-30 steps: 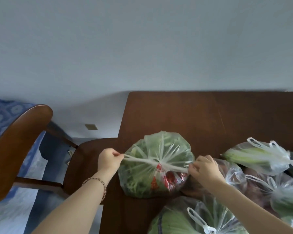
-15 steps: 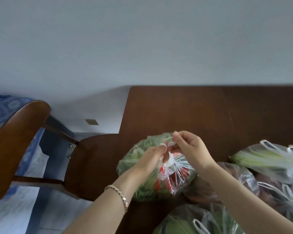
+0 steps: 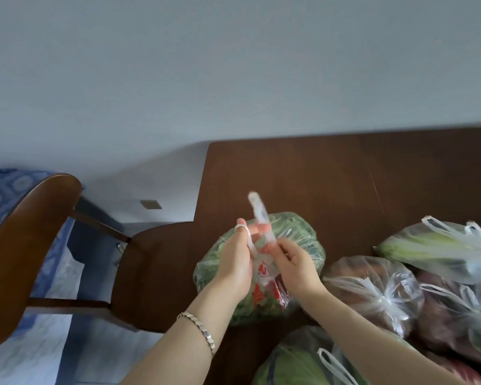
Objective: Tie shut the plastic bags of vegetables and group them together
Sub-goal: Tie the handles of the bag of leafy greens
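A clear plastic bag of green leaves (image 3: 295,234) with red print lies near the left edge of the brown table (image 3: 331,173). My left hand (image 3: 233,262) is above it with one white bag handle (image 3: 250,245) looped round a finger. My right hand (image 3: 295,262) pinches the other handle (image 3: 258,212), which sticks up and away from me. Both hands meet over the middle of the bag and cover its knot. Blur hides the fingertips.
Tied bags crowd the table's right side: a brownish one (image 3: 370,290), one with pale green stalks (image 3: 439,245), a dark reddish one (image 3: 461,318). A bag of greens (image 3: 297,362) with a loose handle lies near me. A wooden chair (image 3: 39,245) stands left of the table.
A second ago my hands held the two handles stretched apart across the bag. They have come together over the bag's middle, and one handle now stands upward.
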A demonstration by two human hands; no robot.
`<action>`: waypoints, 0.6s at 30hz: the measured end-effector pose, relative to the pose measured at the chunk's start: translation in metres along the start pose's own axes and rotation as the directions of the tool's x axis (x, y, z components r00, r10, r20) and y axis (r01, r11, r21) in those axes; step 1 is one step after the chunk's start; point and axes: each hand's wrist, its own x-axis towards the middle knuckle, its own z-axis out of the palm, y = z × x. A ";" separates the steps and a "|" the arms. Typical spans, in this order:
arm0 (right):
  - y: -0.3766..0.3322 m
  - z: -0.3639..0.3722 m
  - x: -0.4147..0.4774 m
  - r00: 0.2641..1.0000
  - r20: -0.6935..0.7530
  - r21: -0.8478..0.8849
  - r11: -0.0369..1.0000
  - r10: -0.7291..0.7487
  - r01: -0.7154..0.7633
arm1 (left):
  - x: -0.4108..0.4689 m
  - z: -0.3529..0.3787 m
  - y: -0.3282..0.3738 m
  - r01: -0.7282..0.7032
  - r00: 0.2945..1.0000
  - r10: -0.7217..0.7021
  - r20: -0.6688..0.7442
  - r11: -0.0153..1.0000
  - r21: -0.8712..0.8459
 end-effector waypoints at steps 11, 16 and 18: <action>-0.001 0.006 -0.009 0.966 0.215 -0.365 0.906 -0.144 0.216 | -0.010 0.002 0.022 -0.166 0.985 0.141 0.098 0.932 0.323; 0.004 -0.001 -0.014 0.986 0.157 -0.157 0.984 -0.056 0.080 | -0.003 -0.001 0.016 -0.132 0.982 0.068 0.177 0.916 0.380; 0.001 -0.001 -0.016 0.990 0.140 0.017 0.999 0.027 -0.030 | -0.007 -0.007 0.004 -0.264 0.962 0.122 0.245 0.649 0.714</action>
